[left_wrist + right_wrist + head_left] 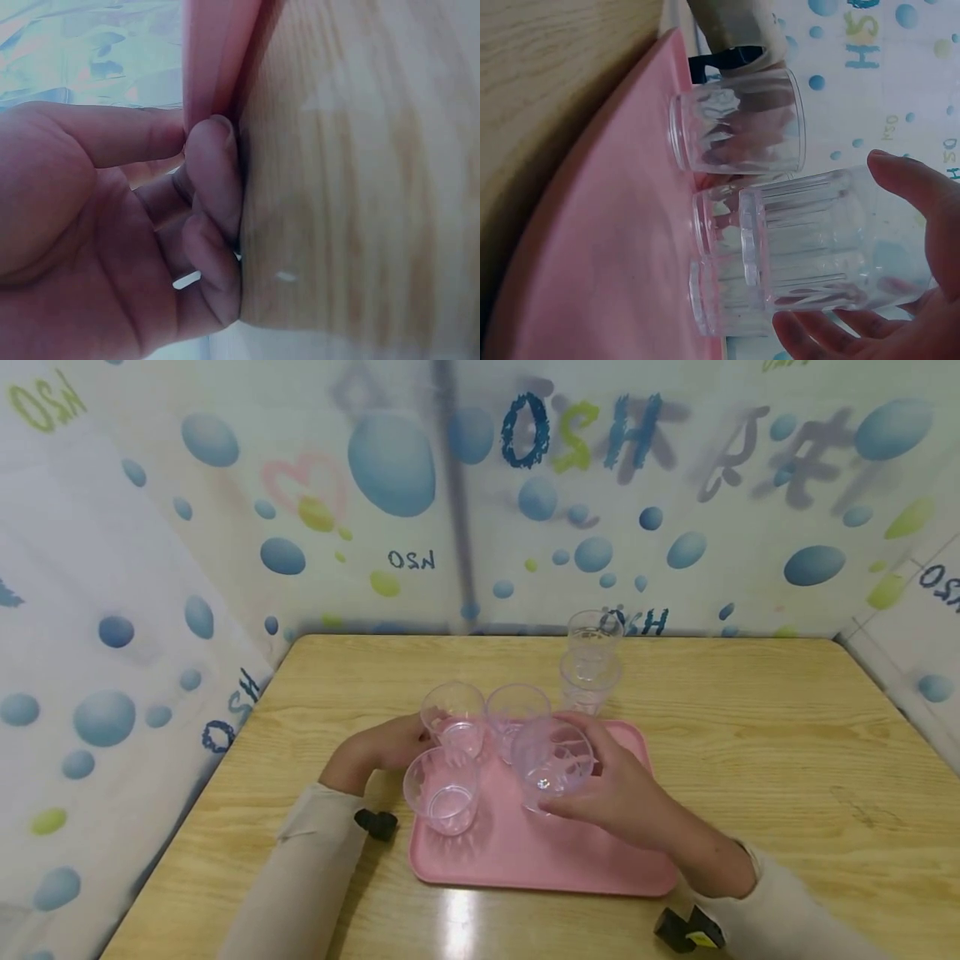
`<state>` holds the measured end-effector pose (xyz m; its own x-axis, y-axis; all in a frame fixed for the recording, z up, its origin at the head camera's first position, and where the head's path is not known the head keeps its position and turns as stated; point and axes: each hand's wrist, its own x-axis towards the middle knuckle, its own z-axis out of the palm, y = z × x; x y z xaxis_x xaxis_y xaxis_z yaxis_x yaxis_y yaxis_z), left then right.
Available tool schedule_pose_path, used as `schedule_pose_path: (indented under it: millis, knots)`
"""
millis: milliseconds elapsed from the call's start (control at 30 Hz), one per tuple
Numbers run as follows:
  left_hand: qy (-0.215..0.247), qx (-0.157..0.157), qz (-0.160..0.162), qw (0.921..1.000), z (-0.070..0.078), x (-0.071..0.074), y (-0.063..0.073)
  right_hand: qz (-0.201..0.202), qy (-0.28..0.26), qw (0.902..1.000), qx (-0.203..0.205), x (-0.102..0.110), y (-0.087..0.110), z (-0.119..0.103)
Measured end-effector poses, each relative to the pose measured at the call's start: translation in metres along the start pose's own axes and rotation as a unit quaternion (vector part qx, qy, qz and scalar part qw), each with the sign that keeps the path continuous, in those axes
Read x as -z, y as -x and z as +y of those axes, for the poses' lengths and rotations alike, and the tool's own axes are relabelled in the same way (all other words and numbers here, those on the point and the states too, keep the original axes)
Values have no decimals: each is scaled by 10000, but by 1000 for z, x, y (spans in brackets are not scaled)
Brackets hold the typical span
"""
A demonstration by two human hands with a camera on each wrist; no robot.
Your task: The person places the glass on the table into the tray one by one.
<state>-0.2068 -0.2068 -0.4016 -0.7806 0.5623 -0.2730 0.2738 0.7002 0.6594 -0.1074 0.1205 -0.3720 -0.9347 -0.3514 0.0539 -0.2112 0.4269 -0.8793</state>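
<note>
My right hand point(626, 797) grips a clear plastic cup point(817, 240), thumb on one side and fingers on the other. In the right wrist view the cup's base stands off the pink tray point(607, 247). Three similar cups stand upright on the tray: one at the front left point(442, 802), one at the back left point(454, 710) and one at the back middle point(517, 714). My left hand point(393, 743) is at the tray's left side. Its thumb and forefinger pinch the tray's rim point(214, 60), seen in the left wrist view; the fingers' backs lie against the tabletop.
Behind the tray are two more clear cups, an upper one point(595, 633) and a lower one point(588, 681); whether they are stacked I cannot tell. The wooden table point(757, 743) meets a patterned curtain point(660, 543) at the back and on the left.
</note>
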Motion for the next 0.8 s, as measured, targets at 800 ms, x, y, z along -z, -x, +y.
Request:
schedule_pose_path:
  millis: [800]
  knots:
    - [-8,160,-34,9999,2,2,2,-500,-58,9987,57,-33,-4,12]
